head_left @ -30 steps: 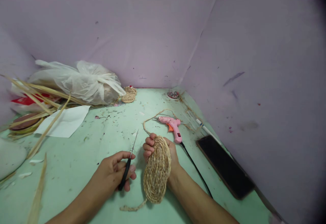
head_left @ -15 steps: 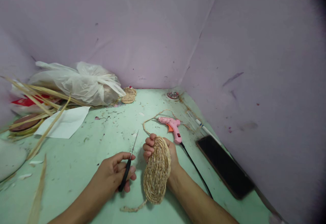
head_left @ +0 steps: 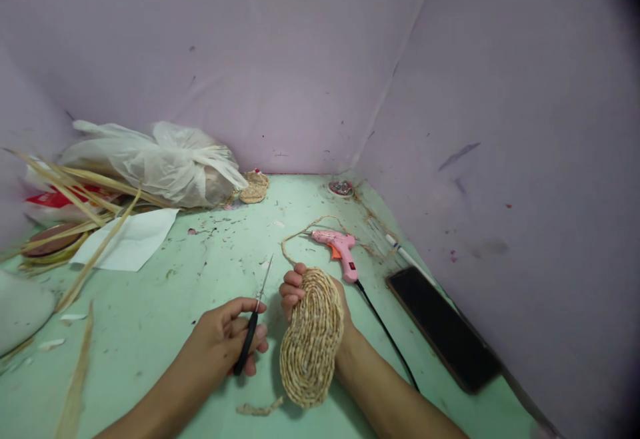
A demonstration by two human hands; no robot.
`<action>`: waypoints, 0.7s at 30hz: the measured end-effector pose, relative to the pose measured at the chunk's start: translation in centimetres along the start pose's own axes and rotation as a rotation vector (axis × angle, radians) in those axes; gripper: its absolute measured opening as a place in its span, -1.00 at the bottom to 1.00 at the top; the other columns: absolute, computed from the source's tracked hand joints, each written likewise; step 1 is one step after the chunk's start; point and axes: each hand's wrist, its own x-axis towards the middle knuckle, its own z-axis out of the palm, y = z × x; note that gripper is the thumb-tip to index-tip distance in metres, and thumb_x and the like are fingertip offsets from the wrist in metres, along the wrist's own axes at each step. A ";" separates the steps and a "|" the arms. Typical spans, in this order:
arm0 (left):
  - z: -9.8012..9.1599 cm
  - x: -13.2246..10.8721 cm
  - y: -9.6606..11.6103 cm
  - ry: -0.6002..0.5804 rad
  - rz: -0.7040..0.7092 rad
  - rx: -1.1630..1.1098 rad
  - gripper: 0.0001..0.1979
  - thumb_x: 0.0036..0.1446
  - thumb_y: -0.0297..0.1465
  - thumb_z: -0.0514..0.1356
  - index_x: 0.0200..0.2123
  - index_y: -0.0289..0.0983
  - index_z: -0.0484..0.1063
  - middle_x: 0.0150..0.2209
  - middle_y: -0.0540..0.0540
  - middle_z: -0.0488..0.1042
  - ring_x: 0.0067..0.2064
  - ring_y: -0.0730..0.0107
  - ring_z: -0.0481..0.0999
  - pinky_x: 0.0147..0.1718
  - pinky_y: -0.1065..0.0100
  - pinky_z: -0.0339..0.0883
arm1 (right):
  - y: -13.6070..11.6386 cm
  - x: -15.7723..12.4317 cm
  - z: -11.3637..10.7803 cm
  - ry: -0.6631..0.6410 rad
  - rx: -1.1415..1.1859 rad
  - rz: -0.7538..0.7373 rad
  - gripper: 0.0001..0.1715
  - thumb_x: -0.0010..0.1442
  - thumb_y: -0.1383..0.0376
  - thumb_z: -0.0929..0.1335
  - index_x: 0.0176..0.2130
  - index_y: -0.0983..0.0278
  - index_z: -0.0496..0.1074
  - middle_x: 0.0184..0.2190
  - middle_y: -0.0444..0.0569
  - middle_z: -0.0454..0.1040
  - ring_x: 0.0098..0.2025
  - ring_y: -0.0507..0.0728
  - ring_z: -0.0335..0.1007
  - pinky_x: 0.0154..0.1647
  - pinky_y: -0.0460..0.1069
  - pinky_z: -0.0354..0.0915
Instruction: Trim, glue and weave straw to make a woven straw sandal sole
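My left hand [head_left: 227, 339] is closed on an awl [head_left: 247, 344] with a black handle, its thin metal point aimed up and away from me. To its right, my right hand [head_left: 291, 291] grips a long, oval, coiled piece of braided straw cord [head_left: 311, 339], shaped like a shoe sole. The fingers wrap round its upper left edge; the palm is hidden behind it. A cord tail [head_left: 260, 408] sticks out at the bottom left, and a thinner length of cord [head_left: 284, 247] runs from the top onto the table. The awl's tip does not touch the coil.
A pink glue gun [head_left: 340, 249] lies just beyond my right hand, its black cable trailing toward me. Farther right is a dark phone [head_left: 443, 329]. At the left are a white plastic bag [head_left: 175, 166], paper [head_left: 125, 242] and dry straw strips [head_left: 80, 372]. A small sole-shaped piece [head_left: 254, 188] lies at the back.
My right hand has turned the coiled straw piece so more of its flat face shows toward me, and it looks wider. My left hand and the awl have hardly moved.
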 end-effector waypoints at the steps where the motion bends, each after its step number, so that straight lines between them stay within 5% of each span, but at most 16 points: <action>1: 0.0 0.0 0.0 -0.001 0.000 -0.003 -0.48 -0.12 -0.11 0.23 -0.17 -0.32 0.23 -0.56 -0.02 0.44 -0.64 0.47 0.34 -0.65 0.44 0.10 | 0.0 0.0 0.0 0.001 0.001 0.005 -0.96 -0.11 0.38 0.28 -0.50 0.32 0.31 -0.61 -0.19 0.27 -0.61 -0.09 0.14 -0.51 -0.18 0.27; 9: 0.0 0.0 0.4 0.023 -0.001 0.000 -0.47 -0.15 -0.12 0.24 -0.17 -0.33 0.23 -0.56 -0.03 0.45 -0.63 0.47 0.34 -0.65 0.45 0.09 | 0.3 -0.2 0.5 0.087 -0.063 -0.109 -0.90 -0.15 0.42 0.31 -0.47 0.33 0.37 -0.59 -0.17 0.34 -0.59 -0.07 0.22 -0.44 -0.14 0.34; 15: -1.0 -0.7 2.2 0.144 0.088 -0.007 -0.46 -0.10 -0.14 0.23 -0.13 -0.36 0.23 -0.67 0.03 0.40 -0.59 0.48 0.31 -0.60 0.48 0.08 | 1.4 -0.6 1.4 0.174 -0.320 -0.281 -0.83 -0.16 0.45 0.39 -0.42 0.34 0.40 -0.55 -0.10 0.46 -0.53 0.03 0.36 -0.47 -0.07 0.34; 21: -1.7 -1.1 3.3 0.204 0.179 -0.150 -0.50 -0.15 -0.24 0.28 -0.16 -0.33 0.24 -0.54 0.02 0.45 -0.54 0.50 0.37 -0.51 0.45 0.18 | 2.2 -0.8 1.3 0.279 -0.532 -0.328 -0.72 -0.18 0.34 0.46 -0.38 0.29 0.39 -0.53 -0.10 0.49 -0.49 0.07 0.41 -0.44 -0.04 0.33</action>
